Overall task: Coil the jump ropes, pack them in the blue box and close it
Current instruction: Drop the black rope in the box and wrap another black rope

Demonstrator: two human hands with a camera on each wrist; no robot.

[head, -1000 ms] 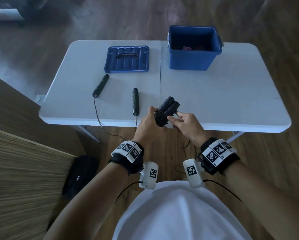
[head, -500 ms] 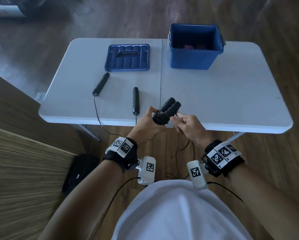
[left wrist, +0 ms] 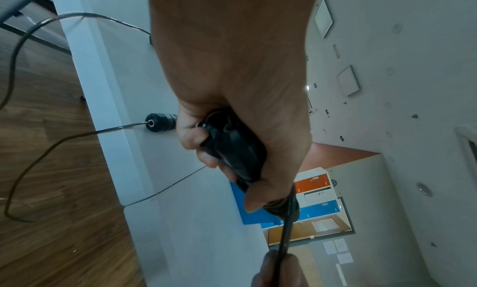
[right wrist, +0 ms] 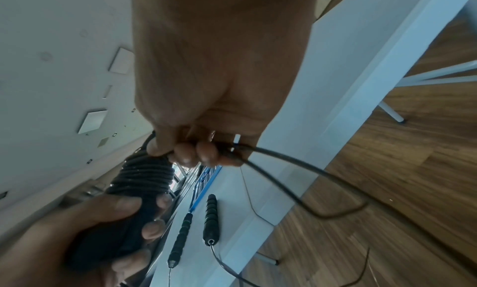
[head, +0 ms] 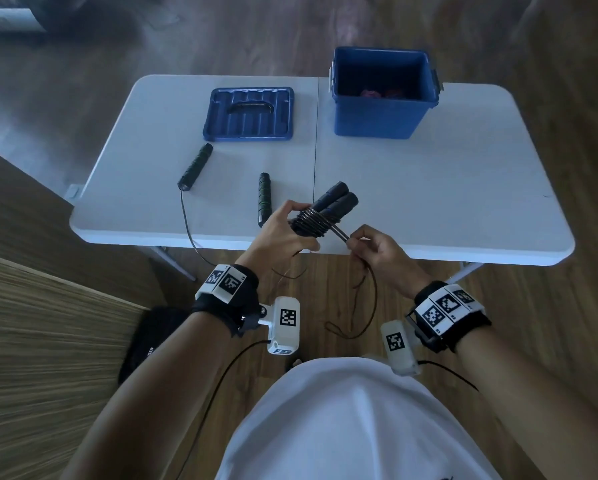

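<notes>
The left hand [head: 283, 233] is wrapped around the lower ends of two black foam-covered jump-rope handles [head: 335, 202] held side by side, fingers curled fully about them, thumb on top. Just above this grip, several tight turns of the thin dark cord [head: 311, 221] already bind the pair together. The right hand [head: 377, 251] pinches the free run of the same cord between thumb and fingertips [right wrist: 184, 154], just beside the wound band; from that pinch the slack drops in a loose loop below both hands.

To wind well, each new turn should probably be laid touching the last one, working away from the left grip toward the free handle tips, with steady tension from the pinch so the band does not slacken. The left hold should stay firm enough to keep the handles parallel. The hanging slack may kink or catch; feeding it through the pinch a little at a time would guard against this.

Beyond the grip, on the white folding table [head: 429, 188], a second jump rope's black ribbed handles [head: 264, 197] lie uncoiled. The open blue plastic box [head: 377, 116] stands farther off, its blue ribbed lid [head: 249, 114] beside it.
</notes>
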